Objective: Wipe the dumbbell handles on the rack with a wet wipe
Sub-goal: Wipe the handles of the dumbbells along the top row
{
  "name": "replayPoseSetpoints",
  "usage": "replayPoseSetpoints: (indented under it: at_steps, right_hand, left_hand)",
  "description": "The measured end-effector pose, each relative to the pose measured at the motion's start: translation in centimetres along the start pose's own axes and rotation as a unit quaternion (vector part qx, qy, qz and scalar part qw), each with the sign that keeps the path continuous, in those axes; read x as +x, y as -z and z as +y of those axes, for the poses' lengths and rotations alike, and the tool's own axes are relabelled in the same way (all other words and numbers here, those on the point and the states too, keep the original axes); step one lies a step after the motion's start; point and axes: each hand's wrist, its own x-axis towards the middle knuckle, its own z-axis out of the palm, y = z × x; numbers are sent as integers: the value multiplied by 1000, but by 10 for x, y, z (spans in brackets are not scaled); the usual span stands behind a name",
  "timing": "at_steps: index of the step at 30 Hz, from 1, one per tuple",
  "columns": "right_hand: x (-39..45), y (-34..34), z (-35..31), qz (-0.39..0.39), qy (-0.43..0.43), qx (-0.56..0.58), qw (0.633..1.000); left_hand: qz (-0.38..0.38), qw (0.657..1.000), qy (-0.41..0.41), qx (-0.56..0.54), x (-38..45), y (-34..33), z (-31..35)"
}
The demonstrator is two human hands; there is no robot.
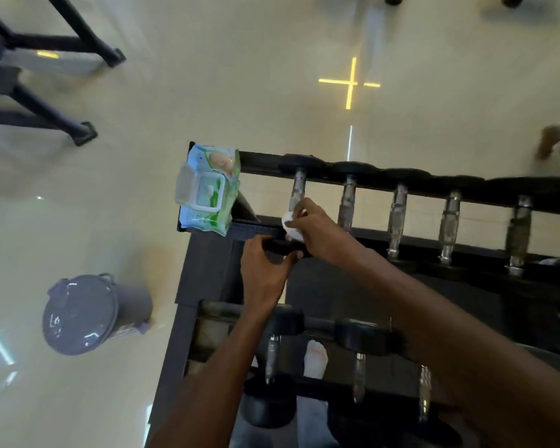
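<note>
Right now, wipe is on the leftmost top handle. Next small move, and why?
Probably slide the wipe up the handle toward its far end. The right hand pinches it at the near end, bare chrome shows above, and the left hand steadies the near weight.

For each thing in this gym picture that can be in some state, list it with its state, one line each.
Wet wipe pack: flip lid open, lying on the rack's end.
Wet wipe: bunched, pressed on the leftmost top-row dumbbell handle.
Right hand: grips the wipe.
Left hand: grips that dumbbell's near head.
Other top-row dumbbells: resting on the rack, untouched.
Bin: lid shut.
</note>
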Motion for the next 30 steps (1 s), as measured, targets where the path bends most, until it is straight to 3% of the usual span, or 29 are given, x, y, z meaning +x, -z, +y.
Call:
replayPoseSetpoints:
  at_steps: [5,13,15,19,21,24,28,30]
  right_hand:
    - [1,11,0,-43,50,-83,994]
    - [4,16,-8,-88,130,-111,981]
    - [17,24,-6,-53,121,-111,985]
    - [43,33,0,92,14,-109,990]
    - [37,26,-8,56,37,-96,993]
    - [13,21,-21,-88,105,-81,987]
    - [16,20,-10,-19,63,-57,996]
    - [15,17,-15,-75,97,-80,989]
  left_hand:
    - [7,1000,7,-3,-1,-1,4]
    - [5,1000,7,-5,3,0,-1]
    - [2,1000,13,-4,4,1,-1]
    - [-1,1000,15,-2,8,3,0]
    - [-4,1000,14,-6,8,5,0]
    - [-9,1000,12,-23,8,5,-1]
    - [-5,1000,14,-25,8,4,-3]
    - [-6,1000,13,-24,8,4,-4]
